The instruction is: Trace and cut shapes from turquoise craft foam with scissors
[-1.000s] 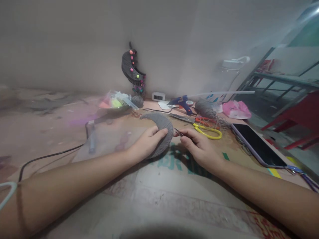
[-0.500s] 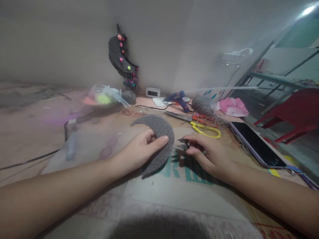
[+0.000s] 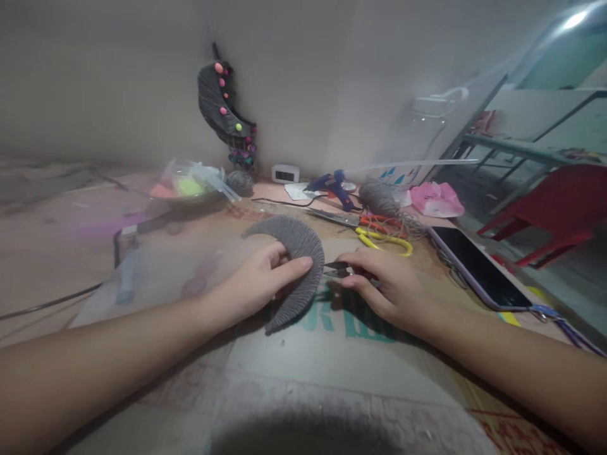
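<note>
A crescent moon shape wrapped in grey yarn is gripped by my left hand, with the thumb on its face and the fingers behind its inner curve. My right hand pinches a small pair of thread snips; most of the handle is hidden by the fingers. The dark blades point left at the outer edge of the crescent, and they look slightly apart. I cannot tell whether the tips touch the yarn.
Scissors with yellow and red handles, a grey yarn ball and a blue glue gun lie behind. A phone is at right, a bowl at left. A decorated crescent hangs on the wall.
My right hand has brought the snips left to the crescent's outer edge. My left hand keeps its grip on the crescent. The whole view has shifted slightly.
</note>
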A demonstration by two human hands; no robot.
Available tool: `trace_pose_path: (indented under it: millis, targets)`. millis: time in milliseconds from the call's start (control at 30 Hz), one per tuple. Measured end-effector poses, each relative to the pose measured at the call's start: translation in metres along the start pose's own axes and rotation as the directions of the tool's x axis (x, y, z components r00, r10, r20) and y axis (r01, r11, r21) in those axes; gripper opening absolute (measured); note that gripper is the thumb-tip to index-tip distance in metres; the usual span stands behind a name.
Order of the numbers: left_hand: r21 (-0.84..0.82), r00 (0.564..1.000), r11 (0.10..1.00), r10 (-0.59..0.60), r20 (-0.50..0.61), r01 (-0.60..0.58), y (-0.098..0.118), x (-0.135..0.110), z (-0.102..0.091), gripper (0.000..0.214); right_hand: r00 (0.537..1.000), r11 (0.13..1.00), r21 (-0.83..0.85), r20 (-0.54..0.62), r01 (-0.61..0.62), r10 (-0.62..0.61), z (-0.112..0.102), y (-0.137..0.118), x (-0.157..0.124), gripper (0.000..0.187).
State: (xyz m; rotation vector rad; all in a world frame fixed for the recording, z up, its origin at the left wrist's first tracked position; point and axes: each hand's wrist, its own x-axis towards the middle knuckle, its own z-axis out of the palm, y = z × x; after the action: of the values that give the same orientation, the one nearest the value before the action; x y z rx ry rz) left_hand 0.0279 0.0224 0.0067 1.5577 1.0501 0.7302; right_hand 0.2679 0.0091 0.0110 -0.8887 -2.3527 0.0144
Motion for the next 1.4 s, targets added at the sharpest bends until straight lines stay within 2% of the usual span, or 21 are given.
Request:
trace_pose_path:
  millis: [133,300,467,533,667,733,867,1100,1400]
  targets:
    - [-0.012,1.0,1.0,0.004,0.01,-0.004,0.001,0.001,-0.002,0.029,1.0,1.0,-0.002,-0.009,0.022,-0.022,0.0,0.001,0.001,0.024]
    - [0.023,0.999,1.0,-0.021,-0.036,0.022,0.003,0.001,-0.001,0.031,1.0,1.0,-0.016,0.015,0.004,-0.004,-0.001,0.002,0.001,0.027]
    - [0.03,1.0,0.999,-0.011,-0.029,0.012,0.004,0.002,0.0,0.032,1.0,0.999,-0.048,0.026,0.011,-0.01,0.0,0.003,-0.001,0.031]
    - [0.086,0.999,0.996,-0.002,-0.035,0.005,0.005,0.001,-0.001,0.033,1.0,0.998,-0.062,0.026,0.013,-0.011,-0.001,0.002,-0.001,0.031]
    - [0.298,0.998,0.954,-0.008,-0.064,0.027,0.009,-0.001,-0.002,0.05,0.999,0.995,-0.099,0.032,0.012,-0.009,-0.001,0.0,-0.001,0.032]
    - [0.331,0.997,0.943,-0.012,-0.081,0.038,0.011,-0.003,-0.002,0.05,0.999,0.992,-0.126,0.04,0.016,-0.011,-0.002,-0.001,0.0,0.033]
    - [0.285,0.998,0.958,-0.006,-0.065,0.024,0.012,-0.003,-0.001,0.044,0.997,0.987,-0.164,0.082,-0.001,0.015,-0.004,-0.002,0.002,0.031]
    - [0.207,0.99,0.973,0.122,-0.075,-0.104,0.006,-0.001,0.001,0.024,0.995,0.979,-0.201,0.099,0.037,-0.018,-0.004,-0.005,0.003,0.033]
    - [0.207,0.995,0.976,0.081,-0.065,-0.066,0.009,-0.003,0.002,0.021,0.994,0.981,-0.171,0.08,0.086,-0.074,-0.003,-0.003,0.002,0.03]
